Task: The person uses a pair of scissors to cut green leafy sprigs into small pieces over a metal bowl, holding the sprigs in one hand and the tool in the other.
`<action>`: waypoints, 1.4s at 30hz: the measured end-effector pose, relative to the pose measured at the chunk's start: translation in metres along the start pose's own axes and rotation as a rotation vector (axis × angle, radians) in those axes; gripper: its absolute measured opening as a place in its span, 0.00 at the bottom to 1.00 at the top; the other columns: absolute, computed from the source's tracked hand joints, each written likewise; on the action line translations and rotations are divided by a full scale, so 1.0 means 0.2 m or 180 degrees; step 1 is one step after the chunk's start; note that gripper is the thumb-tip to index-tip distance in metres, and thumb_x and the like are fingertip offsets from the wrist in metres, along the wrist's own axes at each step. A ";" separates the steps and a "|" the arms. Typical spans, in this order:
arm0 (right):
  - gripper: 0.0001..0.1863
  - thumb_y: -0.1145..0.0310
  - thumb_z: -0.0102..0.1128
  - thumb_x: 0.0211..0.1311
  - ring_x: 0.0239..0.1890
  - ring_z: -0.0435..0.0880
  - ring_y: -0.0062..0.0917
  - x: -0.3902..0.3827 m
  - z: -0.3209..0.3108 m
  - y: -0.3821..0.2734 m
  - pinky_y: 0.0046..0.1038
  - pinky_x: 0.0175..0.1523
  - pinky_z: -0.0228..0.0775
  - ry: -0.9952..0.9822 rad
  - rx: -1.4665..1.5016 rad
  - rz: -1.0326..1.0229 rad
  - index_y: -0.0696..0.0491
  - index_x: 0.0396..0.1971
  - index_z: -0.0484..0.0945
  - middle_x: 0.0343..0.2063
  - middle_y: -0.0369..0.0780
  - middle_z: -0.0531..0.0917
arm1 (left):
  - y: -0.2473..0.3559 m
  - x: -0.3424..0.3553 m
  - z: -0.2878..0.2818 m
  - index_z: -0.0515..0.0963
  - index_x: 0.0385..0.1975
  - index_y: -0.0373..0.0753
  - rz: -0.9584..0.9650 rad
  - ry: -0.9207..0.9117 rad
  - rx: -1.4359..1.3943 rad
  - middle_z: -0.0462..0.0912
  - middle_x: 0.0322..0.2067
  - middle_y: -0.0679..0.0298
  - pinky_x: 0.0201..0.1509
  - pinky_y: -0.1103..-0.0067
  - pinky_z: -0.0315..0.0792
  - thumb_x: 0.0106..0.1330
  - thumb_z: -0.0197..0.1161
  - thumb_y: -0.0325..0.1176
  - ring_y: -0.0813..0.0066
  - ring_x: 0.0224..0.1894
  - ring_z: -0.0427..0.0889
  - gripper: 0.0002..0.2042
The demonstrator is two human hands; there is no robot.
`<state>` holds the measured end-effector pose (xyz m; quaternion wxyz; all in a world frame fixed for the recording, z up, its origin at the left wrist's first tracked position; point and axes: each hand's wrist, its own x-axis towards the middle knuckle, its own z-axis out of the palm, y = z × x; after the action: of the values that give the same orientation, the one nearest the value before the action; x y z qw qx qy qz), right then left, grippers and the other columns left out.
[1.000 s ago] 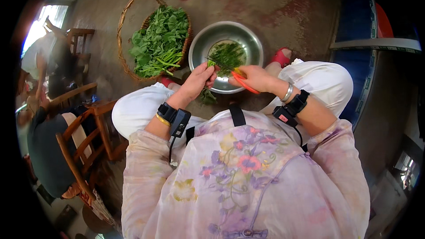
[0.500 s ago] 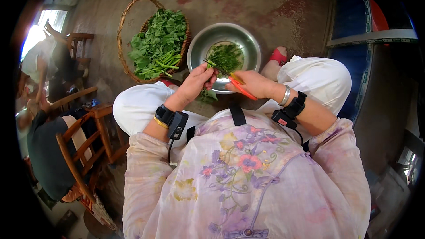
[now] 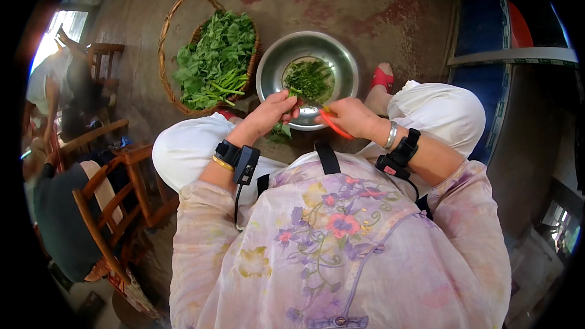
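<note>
– Orange scissors (image 3: 335, 125), head view: which way do they point?
– Leftward from the right hand (image 3: 354, 115) gripping them, blades (image 3: 309, 101) near the greens (image 3: 294, 92) pinched in the left hand (image 3: 275, 112); leaves (image 3: 281, 134) show bodyward.
– Bowl (image 3: 263, 73)?
– Just beyond both hands.

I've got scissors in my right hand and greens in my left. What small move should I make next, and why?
I'd probably snip the tip of the greens: your left hand holds it out over the basin, the scissors in your right hand point at it, and cut bits already lie below.
</note>
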<state>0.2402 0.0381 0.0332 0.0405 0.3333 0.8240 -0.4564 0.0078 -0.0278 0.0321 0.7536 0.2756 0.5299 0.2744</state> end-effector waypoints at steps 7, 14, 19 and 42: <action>0.26 0.47 0.59 0.56 0.25 0.78 0.46 0.02 0.01 0.04 0.37 0.31 0.69 0.0075 -0.0230 0.0061 0.58 0.19 0.77 0.19 0.51 0.77 | 0.02 -0.01 0.02 0.70 0.39 0.38 -0.0025 -0.0092 -0.0677 0.72 0.28 0.68 0.34 0.83 0.62 0.71 0.46 0.37 0.81 0.26 0.65 0.10; 0.27 0.45 0.59 0.55 0.24 0.78 0.46 0.02 -0.01 0.04 0.38 0.30 0.68 0.0277 -0.0247 -0.0019 0.58 0.18 0.76 0.18 0.51 0.77 | -0.01 0.01 -0.02 0.70 0.43 0.32 -0.0006 -0.0122 -0.1465 0.72 0.31 0.64 0.36 0.80 0.64 0.70 0.47 0.36 0.76 0.28 0.67 0.13; 0.27 0.45 0.59 0.55 0.25 0.77 0.46 0.03 -0.03 0.03 0.38 0.30 0.68 0.0225 -0.0229 0.0042 0.59 0.19 0.76 0.19 0.51 0.77 | -0.03 0.03 -0.03 0.71 0.43 0.27 0.0003 0.0001 -0.1520 0.71 0.31 0.64 0.35 0.82 0.65 0.70 0.48 0.33 0.77 0.28 0.67 0.13; 0.32 0.38 0.52 0.57 0.35 0.80 0.41 0.08 -0.01 0.06 0.35 0.41 0.68 -0.0570 0.0399 0.0503 0.59 0.34 0.75 0.30 0.51 0.80 | -0.06 0.08 -0.02 0.70 0.39 0.35 0.0218 0.0112 -0.0967 0.68 0.29 0.69 0.33 0.86 0.62 0.70 0.49 0.35 0.83 0.28 0.64 0.09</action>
<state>0.2348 0.0533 0.0201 0.1289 0.3571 0.7581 -0.5303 0.0102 -0.0244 0.0121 0.7675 0.1715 0.4857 0.3816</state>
